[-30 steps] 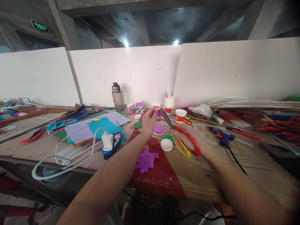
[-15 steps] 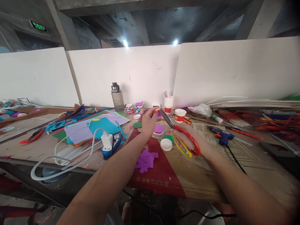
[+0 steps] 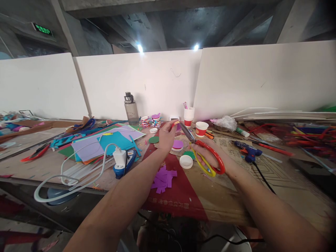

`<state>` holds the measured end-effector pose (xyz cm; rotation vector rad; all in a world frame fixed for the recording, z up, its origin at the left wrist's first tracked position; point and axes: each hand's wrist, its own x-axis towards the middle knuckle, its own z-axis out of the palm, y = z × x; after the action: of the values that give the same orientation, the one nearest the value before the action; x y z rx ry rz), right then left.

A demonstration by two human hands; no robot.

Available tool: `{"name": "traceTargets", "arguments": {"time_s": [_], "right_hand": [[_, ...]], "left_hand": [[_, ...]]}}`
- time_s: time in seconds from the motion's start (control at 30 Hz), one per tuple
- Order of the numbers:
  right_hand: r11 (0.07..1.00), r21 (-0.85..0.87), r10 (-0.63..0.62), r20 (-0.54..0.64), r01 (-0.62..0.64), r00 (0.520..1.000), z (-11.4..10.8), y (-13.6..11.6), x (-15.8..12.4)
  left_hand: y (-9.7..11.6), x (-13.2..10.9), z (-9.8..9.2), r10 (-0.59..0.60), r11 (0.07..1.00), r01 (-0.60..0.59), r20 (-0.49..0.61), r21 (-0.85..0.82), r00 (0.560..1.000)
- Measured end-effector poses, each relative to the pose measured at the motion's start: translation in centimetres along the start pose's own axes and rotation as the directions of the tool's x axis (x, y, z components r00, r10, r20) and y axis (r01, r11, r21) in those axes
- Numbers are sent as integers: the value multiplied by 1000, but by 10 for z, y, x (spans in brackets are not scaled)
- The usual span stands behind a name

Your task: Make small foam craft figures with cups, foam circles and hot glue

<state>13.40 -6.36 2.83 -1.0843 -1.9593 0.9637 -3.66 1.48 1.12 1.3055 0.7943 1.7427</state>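
My left hand (image 3: 166,135) is raised over the table and pinches a small red and orange piece (image 3: 175,123) between thumb and fingers. My right hand (image 3: 210,155) grips scissors (image 3: 207,154) with one red and one yellow handle. The blades point up and left and meet the small piece. Below the hands lie a purple foam disc (image 3: 178,144), a white lid (image 3: 186,161) and purple paper scraps (image 3: 163,179) on a dark red sheet (image 3: 175,192).
Coloured paper sheets (image 3: 105,141), a white charger with cable (image 3: 120,157) and a water bottle (image 3: 131,109) lie to the left. Paper cups (image 3: 202,129), a blue glue gun (image 3: 248,151) and a pile of red sticks (image 3: 301,138) are to the right. White boards (image 3: 168,84) stand behind.
Almost nothing differs. The scissors and both hands stay where they were, with only a slight shift of the handles.
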Motion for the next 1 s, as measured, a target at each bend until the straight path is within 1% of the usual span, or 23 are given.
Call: {"name": "traceTargets", "arguments": {"time_s": [0.13,0.33,0.4,0.57,0.63,0.7,0.77,0.87,1.0], "right_hand": [[1000,-17,-19,-3,19,1000,0,-3,-2],[1000,-25,0,-15,-1,1000,1,-4,-3],[999,-36,14,-23,-15,1000,1,-6,-3],[995,-9,104,-20,-104,994,2,-18,-4],[996,-36,81,-12,-81,997,1,-23,-5],[994,-110,12,-7,-13,1000,0,-27,-6],[986,-166,-17,8,18,1000,0,-27,-6],[989,-147,40,42,-33,998,3,-24,-6],[993,-50,112,19,-111,993,7,-18,-5]], "left_hand": [[1,0,0,3,1000,-3,2,12,1000],[1,0,0,-6,1000,6,3,9,1000],[1,0,0,-1,1000,1,-3,5,1000],[3,1,0,15,1000,-15,-23,8,1000],[5,1,0,24,1000,-23,-32,16,999],[6,2,0,37,999,-36,-45,30,998],[6,3,-1,53,998,-51,-49,49,997],[4,4,-2,69,993,-65,-39,94,997],[2,4,-2,71,985,-66,-31,161,997]]}}
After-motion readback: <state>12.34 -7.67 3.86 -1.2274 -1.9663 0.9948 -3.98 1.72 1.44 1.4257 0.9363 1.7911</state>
